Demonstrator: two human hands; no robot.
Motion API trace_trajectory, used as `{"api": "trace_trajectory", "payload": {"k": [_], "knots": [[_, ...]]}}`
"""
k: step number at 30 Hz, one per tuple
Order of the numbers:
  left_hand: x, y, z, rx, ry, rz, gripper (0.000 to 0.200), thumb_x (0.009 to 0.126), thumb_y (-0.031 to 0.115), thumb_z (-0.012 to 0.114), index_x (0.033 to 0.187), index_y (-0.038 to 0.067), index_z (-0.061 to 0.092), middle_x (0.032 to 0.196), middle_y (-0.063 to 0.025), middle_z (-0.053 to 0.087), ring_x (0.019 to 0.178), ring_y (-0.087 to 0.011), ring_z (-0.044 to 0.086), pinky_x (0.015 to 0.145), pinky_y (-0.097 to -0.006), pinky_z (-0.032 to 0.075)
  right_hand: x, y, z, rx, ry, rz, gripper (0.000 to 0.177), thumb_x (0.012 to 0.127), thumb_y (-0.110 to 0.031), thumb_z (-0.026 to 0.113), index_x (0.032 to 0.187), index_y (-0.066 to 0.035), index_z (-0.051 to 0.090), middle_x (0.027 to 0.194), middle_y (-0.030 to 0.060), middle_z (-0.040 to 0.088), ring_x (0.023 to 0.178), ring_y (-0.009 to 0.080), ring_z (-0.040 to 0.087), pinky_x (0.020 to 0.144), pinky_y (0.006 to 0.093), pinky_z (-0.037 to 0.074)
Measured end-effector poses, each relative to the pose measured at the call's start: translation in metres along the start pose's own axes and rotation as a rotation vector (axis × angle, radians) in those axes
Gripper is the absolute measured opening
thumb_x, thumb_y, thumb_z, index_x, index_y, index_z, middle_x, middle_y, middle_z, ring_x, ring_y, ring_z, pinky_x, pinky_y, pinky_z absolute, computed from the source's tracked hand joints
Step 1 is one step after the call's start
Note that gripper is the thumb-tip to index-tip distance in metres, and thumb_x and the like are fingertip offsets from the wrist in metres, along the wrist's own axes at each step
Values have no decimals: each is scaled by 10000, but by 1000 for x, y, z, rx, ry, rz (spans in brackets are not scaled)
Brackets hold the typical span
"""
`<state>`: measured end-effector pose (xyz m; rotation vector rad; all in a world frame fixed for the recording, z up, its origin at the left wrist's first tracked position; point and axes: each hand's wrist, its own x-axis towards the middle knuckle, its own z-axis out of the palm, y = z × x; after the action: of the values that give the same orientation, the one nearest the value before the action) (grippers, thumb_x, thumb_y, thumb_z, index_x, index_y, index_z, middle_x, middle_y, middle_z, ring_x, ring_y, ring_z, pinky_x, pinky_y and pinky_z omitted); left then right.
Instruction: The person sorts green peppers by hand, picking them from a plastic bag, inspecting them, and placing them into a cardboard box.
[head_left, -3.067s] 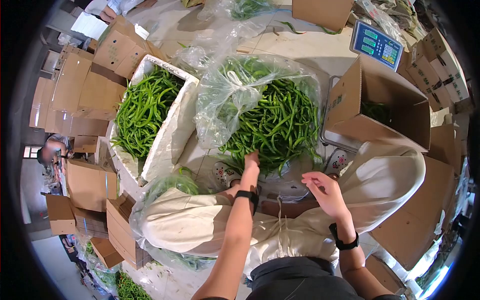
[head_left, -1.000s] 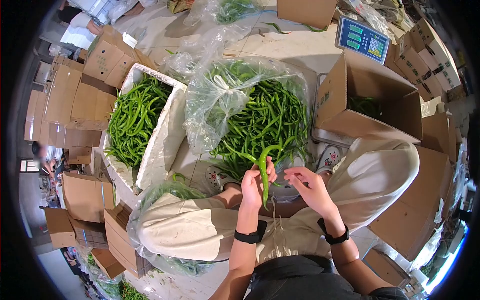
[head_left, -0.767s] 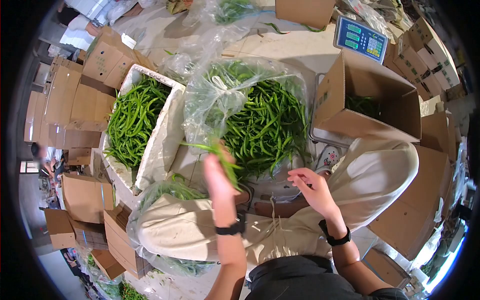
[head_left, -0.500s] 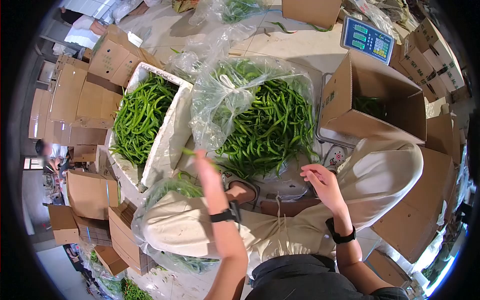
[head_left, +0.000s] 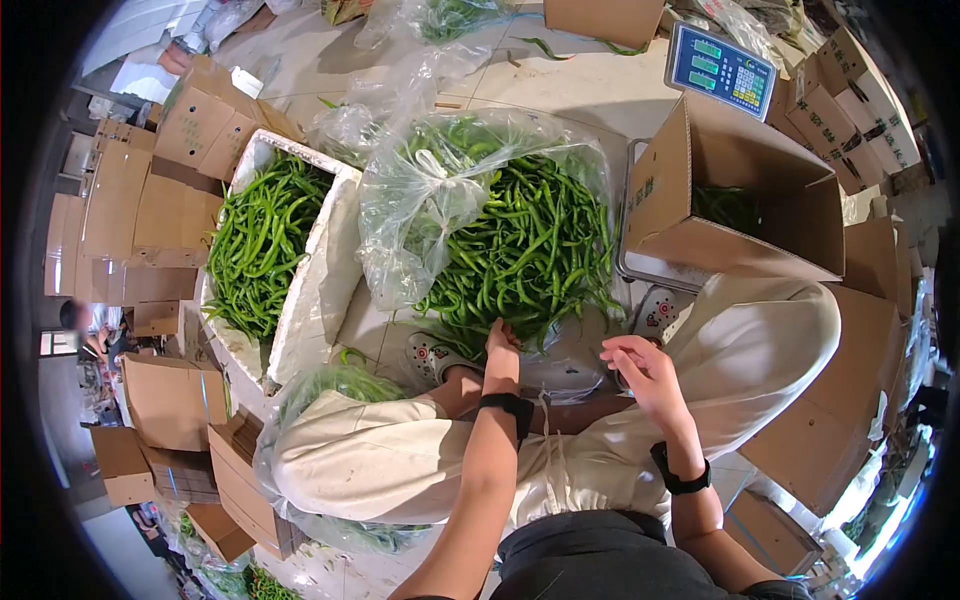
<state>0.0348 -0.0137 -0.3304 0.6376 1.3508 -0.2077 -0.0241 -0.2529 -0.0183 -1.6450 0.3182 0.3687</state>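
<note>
Two bare hands are at work in the lower centre of the frame, over the lap of a seated person.

Left hand (head_left: pixel 501 338): stretched forward, with its fingertips buried in the near edge of the pepper heap (head_left: pixel 530 235). The peppers hide the fingers, so I cannot tell whether they pinch a pepper or lie loose among them.

Right hand (head_left: pixel 640 368): held apart from the heap, above the right knee. Its fingers are loosely curled and parted, and it holds nothing.

Pepper heap: long green peppers in an opened clear plastic bag (head_left: pixel 415 200). The bag sits on the floor at the centre of the frame, just ahead of the person's shoes.

Containers around the heap:
1. White foam box (head_left: pixel 335 240), just beside the bag on its left, filled with peppers to near its rim.
2. Cardboard box (head_left: pixel 700 245), right of the bag, standing on a weighing platform. Only a small layer of peppers shows at its bottom. The scale display (head_left: pixel 720 70) sits at the upper right, and its figures are too small to read.
3. Second clear bag (head_left: pixel 340 382) with peppers inside, at the lower left against the left knee.

Progress, as a judgement: the foam box looks nearly complete and the cardboard box barely started. The central heap stands high, so most of the handling appears to remain.
</note>
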Motion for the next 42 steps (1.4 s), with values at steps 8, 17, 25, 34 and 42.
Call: {"api": "trace_trajectory", "payload": {"k": [8, 17, 25, 34, 42], "knots": [[-129, 6, -5, -36, -276, 282, 130, 918, 152, 575, 1004, 61, 539, 870, -17, 561, 600, -94, 416, 540, -268, 348, 14, 2, 15, -32, -78, -43, 221, 924, -117, 529, 1098, 5, 589, 952, 102, 676, 880, 156, 635, 778, 270, 478], [-274, 34, 24, 114, -826, 426, 308, 922, 110, 547, 1213, 15, 507, 1107, -68, 581, 721, -79, 432, 669, -229, 362, 17, -6, 24, 86, -81, -68, 287, 924, -107, 534, 1187, 10, 536, 999, 97, 662, 906, 140, 619, 801, 266, 471], [-308, 34, 27, 325, -886, 516, 294, 927, 137, 548, 1197, 25, 524, 1100, -47, 619, 826, -49, 477, 721, -205, 369, 8, -28, 31, 445, -35, -153, 252, 927, -68, 544, 1166, 10, 535, 1074, 45, 599, 907, 94, 577, 830, 243, 463], [-321, 38, 24, 382, -874, 584, 290, 929, 177, 554, 1186, 44, 549, 1115, -47, 626, 877, -43, 494, 746, -199, 357, 4, -33, 31, 471, -13, -254, 192, 920, -39, 536, 1102, 18, 559, 1077, 59, 593, 917, 120, 572, 840, 260, 464], [-315, 37, 22, 297, -895, 558, 346, 929, 187, 557, 1244, 48, 526, 1168, -66, 613, 833, -25, 482, 703, -196, 359, -2, -40, 33, 55, 105, -470, 220, 823, 52, 596, 1032, -9, 631, 1090, 116, 591, 927, 178, 605, 835, 265, 468]]}}
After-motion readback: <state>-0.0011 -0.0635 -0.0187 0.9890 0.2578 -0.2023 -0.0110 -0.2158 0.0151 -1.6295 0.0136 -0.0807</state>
